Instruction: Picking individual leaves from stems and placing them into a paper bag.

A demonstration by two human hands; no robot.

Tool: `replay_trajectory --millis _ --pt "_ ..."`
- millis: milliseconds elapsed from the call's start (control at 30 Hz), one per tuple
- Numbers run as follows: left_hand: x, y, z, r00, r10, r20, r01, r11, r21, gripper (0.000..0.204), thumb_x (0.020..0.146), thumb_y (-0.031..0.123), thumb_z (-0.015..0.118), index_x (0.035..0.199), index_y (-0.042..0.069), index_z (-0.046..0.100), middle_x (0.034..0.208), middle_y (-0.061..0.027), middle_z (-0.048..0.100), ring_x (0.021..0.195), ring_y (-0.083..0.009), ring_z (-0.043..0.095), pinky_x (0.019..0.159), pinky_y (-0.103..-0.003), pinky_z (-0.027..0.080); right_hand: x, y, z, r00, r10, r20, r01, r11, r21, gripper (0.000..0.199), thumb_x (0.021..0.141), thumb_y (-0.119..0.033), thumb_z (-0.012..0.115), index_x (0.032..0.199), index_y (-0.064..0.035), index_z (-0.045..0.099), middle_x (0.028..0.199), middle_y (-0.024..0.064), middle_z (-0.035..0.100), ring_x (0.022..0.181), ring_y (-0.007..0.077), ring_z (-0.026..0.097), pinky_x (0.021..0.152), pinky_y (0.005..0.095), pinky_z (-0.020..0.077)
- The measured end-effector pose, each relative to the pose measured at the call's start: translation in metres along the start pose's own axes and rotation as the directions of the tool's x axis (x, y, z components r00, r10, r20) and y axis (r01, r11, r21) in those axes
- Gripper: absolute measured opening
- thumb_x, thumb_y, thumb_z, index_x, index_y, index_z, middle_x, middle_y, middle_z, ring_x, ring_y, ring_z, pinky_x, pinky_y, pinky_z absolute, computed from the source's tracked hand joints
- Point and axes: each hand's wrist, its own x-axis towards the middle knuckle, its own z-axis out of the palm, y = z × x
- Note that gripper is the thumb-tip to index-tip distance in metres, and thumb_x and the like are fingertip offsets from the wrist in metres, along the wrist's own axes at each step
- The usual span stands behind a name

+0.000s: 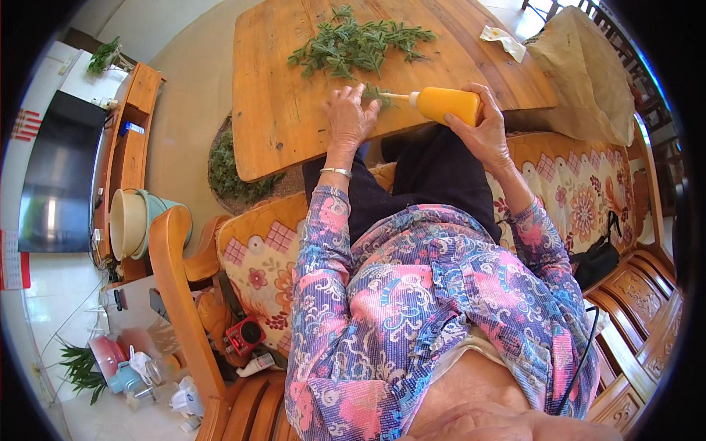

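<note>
My right hand is wrapped round a yellow squeeze bottle, tilted on its side with its long thin nozzle pointing left. The nozzle tip reaches a small green artificial-looking sprig at the near side of the wooden table. My left hand rests low over the table edge, thumb and forefinger on either side of the sprig's left end, which they seem to hold; the exact contact is hard to see. Farther back on the tabletop lies a loose pile of similar green sprigs.
A crumpled white wrapper lies at the table's right, beside a large brown paper bag. Left under the table edge, a basket of greenery stands on the floor. A red radio sits on the wooden bench, left of me.
</note>
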Motion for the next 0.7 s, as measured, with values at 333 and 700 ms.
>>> replay_trajectory --millis 333,700 --pt "-0.001 0.001 0.0 1.0 -0.012 0.014 0.011 0.997 0.078 0.045 0.077 0.041 0.062 0.111 0.011 0.066 0.104 -0.0061 0.061 0.097 -0.0255 0.05 0.085 -0.043 0.035 -0.002 -0.014 -0.008 0.996 -0.076 0.036 0.081 0.979 -0.189 0.047 0.07 -0.011 0.076 0.111 -0.0045 0.052 0.098 0.0093 0.057 0.08 0.0211 0.056 0.075 0.0286 0.0487" --pt "0.001 0.002 -0.002 1.0 -0.016 0.023 0.014 0.998 0.069 0.043 0.077 0.037 0.061 0.111 0.011 0.066 0.103 -0.0068 0.06 0.097 -0.0264 0.05 0.085 -0.044 0.035 -0.006 -0.019 -0.016 0.997 -0.064 0.034 0.069 0.979 -0.193 0.047 0.07 -0.012 0.076 0.11 -0.005 0.052 0.103 0.0105 0.056 0.085 0.0223 0.056 0.079 0.0294 0.0488"
